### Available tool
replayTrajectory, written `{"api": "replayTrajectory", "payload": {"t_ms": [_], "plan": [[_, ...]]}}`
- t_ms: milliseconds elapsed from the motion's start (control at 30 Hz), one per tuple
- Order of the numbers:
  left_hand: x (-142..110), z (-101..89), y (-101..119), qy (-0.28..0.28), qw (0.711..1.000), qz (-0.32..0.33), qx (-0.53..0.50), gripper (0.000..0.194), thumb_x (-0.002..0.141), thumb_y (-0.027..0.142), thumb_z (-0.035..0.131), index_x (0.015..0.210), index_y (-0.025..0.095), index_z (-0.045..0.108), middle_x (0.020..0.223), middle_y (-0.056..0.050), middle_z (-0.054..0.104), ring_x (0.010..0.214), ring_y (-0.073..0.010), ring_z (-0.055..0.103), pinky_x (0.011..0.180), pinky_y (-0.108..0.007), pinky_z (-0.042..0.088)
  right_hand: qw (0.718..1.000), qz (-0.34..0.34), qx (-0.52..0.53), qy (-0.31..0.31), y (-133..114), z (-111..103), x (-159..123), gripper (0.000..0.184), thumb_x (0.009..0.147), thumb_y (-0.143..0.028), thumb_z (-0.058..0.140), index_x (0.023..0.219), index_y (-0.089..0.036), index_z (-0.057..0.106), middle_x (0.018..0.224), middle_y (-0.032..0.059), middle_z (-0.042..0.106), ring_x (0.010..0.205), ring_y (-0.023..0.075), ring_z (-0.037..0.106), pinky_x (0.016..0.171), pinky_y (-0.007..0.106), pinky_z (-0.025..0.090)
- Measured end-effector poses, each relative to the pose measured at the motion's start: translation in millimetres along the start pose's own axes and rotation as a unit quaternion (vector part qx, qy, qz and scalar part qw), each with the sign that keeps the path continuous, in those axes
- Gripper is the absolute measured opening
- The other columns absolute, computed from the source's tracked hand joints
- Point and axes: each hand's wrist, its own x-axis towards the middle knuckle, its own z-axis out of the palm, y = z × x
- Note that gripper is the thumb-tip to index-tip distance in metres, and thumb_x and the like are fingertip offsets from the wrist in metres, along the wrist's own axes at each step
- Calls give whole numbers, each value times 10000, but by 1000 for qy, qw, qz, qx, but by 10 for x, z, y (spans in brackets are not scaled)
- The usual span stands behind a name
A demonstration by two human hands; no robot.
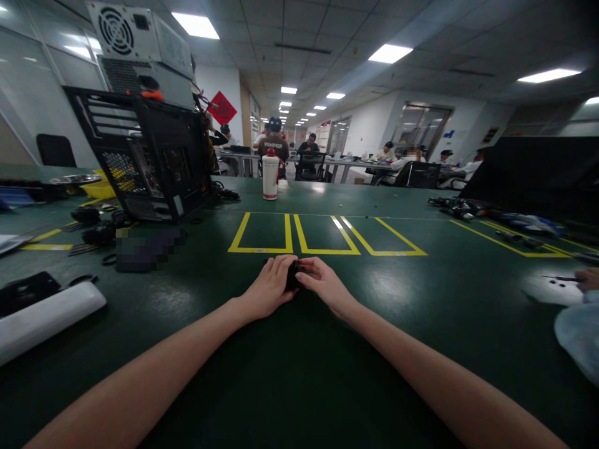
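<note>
Both my hands meet over the green table (299, 374), just in front of the yellow tape outlines. Between them is a small black object (292, 276), mostly covered by fingers, so its kind does not show. My left hand (267, 288) is wrapped round it from the left, with the palm side low to the table. From the right, my right hand (326, 287) pinches at the object's edge with thumb and fingers. Whether the object rests on the table or is held just above it, I cannot tell.
Yellow tape outlines (327, 252) lie ahead, with a white tumbler (270, 178) beyond. At left stand an open computer case (140, 156), a power supply (140, 37) and a white long object (51, 321). Cables (461, 207) lie right. A co-worker's hand (588, 279) shows at far right.
</note>
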Motion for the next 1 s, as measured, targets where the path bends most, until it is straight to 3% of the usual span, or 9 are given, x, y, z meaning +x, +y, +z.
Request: {"api": "replayTrajectory", "payload": {"t_ms": [267, 467, 633, 800, 1000], "plan": [[0, -1, 1, -7, 1000, -1, 7, 619, 702, 207, 559, 1217, 189, 217, 1191, -105, 362, 1056, -267, 399, 870, -461, 376, 998, -18, 28, -44, 10, -22, -10, 354, 607, -141, 654, 909, -208, 481, 1021, 15, 527, 973, 160, 527, 881, 347, 411], [10, 19, -2, 4, 1000, 2, 3, 596, 718, 226, 546, 1215, 196, 217, 1187, -101, 365, 1061, -260, 401, 872, -463, 376, 1000, -11, 25, -11, 1, 1, -11, 235, 672, -256, 609, 875, -205, 502, 944, 18, 545, 876, 147, 553, 814, 345, 439], [1, 22, -8, 2, 1000, 3, 10, 615, 709, 216, 554, 1220, 178, 214, 1190, -108, 360, 1070, -263, 389, 888, -456, 364, 1000, 8, 20, -15, 26, -18, 24, 329, 669, -232, 606, 980, -196, 506, 1031, 49, 547, 965, 170, 531, 874, 372, 402], [2, 14, -3, -4, 1000, 3, 5, 622, 698, 195, 556, 1218, 186, 214, 1191, -107, 361, 1062, -264, 394, 880, -461, 365, 998, -21, 46, -48, 36, -25, 16, 362, 593, -135, 661, 903, -204, 489, 995, 10, 542, 969, 156, 535, 892, 347, 398], [8, 21, 1, 8, 1000, 2, -2, 588, 715, 212, 547, 1206, 194, 225, 1181, -105, 371, 1065, -260, 400, 875, -459, 371, 1000, -14, 18, -20, 18, -9, -8, 237, 680, -264, 605, 887, -204, 506, 953, 16, 543, 896, 149, 549, 827, 345, 436]]}}
